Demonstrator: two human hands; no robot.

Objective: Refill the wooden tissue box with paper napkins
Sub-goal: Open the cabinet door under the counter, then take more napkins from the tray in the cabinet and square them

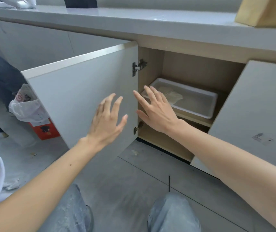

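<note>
Both hands are spread wide and carry nothing. The left hand sits at the centre of the frame in front of the open cabinet door, fingers splayed; whether it touches the door panel cannot be told. The right hand is just right of centre, at the mouth of the cabinet, palm down and fingers extended toward the shelf inside.

On that shelf, right of centre, lies a shallow white tray with a few pale folded sheets in its near-left part. These look like the paper napkins the task needs, though they are too small to be sure of. The right fingertips are near the tray's left corner but seem clear of it.

The wooden tissue box is not certainly in view. A tan block stands on the grey counter in the upper right corner, cut off by the frame edge, and it may or may not be that box.

By this reading the task is at an early stage: the cabinet stands open and the supply is exposed. Nothing has been picked up yet, so fetching the napkins, carrying them to the box and loading it all remain to be done
</note>
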